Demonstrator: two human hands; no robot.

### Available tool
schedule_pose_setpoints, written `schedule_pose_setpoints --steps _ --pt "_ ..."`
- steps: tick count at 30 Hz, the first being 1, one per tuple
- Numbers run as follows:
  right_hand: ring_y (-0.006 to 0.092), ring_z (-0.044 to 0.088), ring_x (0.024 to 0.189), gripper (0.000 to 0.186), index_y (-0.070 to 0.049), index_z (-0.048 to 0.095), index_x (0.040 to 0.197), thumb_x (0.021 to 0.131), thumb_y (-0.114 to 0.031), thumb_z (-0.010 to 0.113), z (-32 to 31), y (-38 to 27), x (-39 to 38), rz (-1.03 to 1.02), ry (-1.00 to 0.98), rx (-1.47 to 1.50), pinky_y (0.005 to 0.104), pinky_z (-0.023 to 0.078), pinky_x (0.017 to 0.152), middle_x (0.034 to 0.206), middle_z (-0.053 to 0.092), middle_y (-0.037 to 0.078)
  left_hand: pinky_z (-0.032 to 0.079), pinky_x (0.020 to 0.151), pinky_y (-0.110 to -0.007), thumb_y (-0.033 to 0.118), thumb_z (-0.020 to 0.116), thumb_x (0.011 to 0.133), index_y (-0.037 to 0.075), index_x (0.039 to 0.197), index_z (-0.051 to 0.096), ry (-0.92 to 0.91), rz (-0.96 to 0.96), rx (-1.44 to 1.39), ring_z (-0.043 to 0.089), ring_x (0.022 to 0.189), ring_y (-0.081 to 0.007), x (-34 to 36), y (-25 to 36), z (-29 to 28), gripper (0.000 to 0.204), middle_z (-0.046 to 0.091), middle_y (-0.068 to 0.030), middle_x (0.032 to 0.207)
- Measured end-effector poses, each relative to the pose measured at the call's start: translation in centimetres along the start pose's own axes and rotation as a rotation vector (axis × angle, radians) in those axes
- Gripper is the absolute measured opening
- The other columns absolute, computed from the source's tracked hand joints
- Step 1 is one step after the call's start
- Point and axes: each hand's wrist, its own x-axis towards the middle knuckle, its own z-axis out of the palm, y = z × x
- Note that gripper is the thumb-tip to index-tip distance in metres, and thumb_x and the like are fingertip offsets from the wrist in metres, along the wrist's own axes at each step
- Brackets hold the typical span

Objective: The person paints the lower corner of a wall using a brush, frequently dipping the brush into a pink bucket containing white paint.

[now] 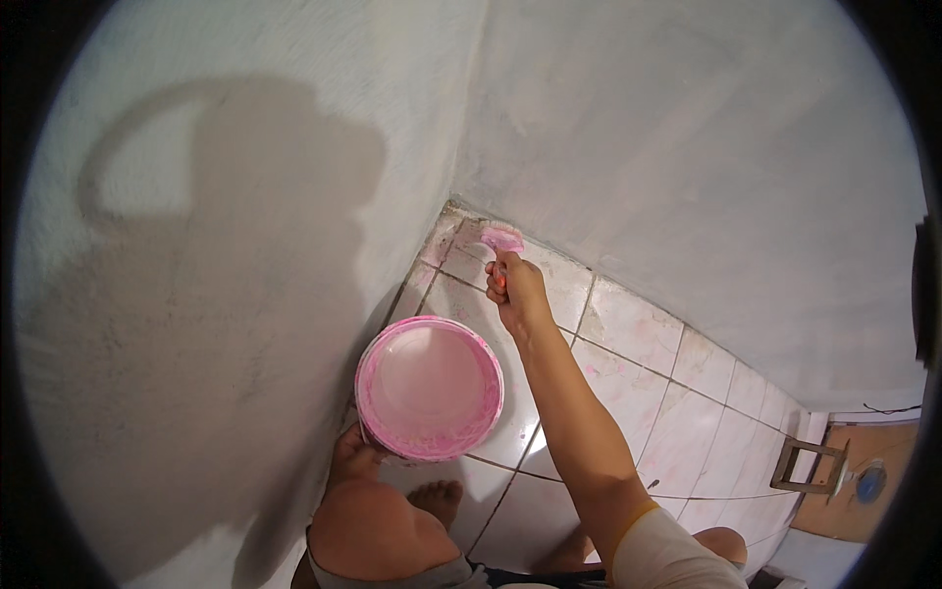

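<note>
Brush (pixel 502 240) clenched in right hand (pixel 520 287), bucket (pixel 432 445) against left hand (pixel 354 456), left grip unclear

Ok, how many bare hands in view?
2. The right hand grips a pink-stained brush near the corner of the white tiled floor; the left hand, partly hidden, is at the lower-left side of a round pink-and-white bucket.

The bucket (pixel 430 453) looks plastic; the paintbrush (pixel 502 241) has bristles (pixel 505 227); floor tiles (pixel 628 332) are glossy, walls (pixel 706 196) matt, the sleeve (pixel 659 555) cloth.
</note>
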Motion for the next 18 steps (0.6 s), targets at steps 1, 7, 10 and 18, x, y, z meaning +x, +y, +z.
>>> schedule_pose_setpoints --steps 1,7,10,18 --pt "0.0084 0.034 0.044 0.021 -0.002 0.049 0.074 0.091 -0.014 0.053 0.1 -0.3 0.5 -0.004 0.001 0.004 0.0240 0.024 0.041 0.067 0.048 0.005 0.047 0.092 -0.034 -0.005 0.058 0.083 -0.003 0.117 0.056 -0.004 0.000 0.004 0.060 0.104 -0.0186 0.0 -0.3 -0.3 0.034 0.062 -0.0118 0.115" --pt "0.0104 0.034 0.044 0.022 -0.002 0.047 0.069 0.087 -0.014 0.051 3.7 -5.9 -2.4 -0.160 -0.051 0.035 0.0263 0.026 0.043 0.058 0.044 0.005 0.046 0.091 -0.034 -0.007 0.050 0.081 0.000 0.127 0.053 0.101 -0.017 0.165 0.060 0.105 -0.0182 -0.2 -0.3 0.7 0.047 0.061 -0.0089 0.120" --pt "0.0095 0.036 0.046 0.019 0.000 0.048 0.079 0.090 -0.015 0.052 8.0 -10.7 -9.0 -0.334 -0.157 -0.002 0.0262 0.028 0.046 0.062 0.048 0.006 0.047 0.094 -0.035 -0.008 0.054 0.085 -0.003 0.120 0.055 0.102 -0.024 0.156 0.059 0.107 -0.0188 -0.3 -0.1 0.2 0.035 0.061 -0.0122 0.117" --pt "0.0082 0.040 0.044 0.022 -0.001 0.050 0.106 0.092 -0.017 0.053 6.7 -11.5 -14.2 -0.475 -0.124 -0.390 0.0224 0.028 0.040 0.070 0.057 0.006 0.046 0.095 -0.036 -0.007 0.053 0.087 -0.003 0.120 0.054 0.047 -0.015 0.096 0.059 0.108 -0.0193 0.1 0.4 0.7 0.034 0.061 -0.0122 0.117"
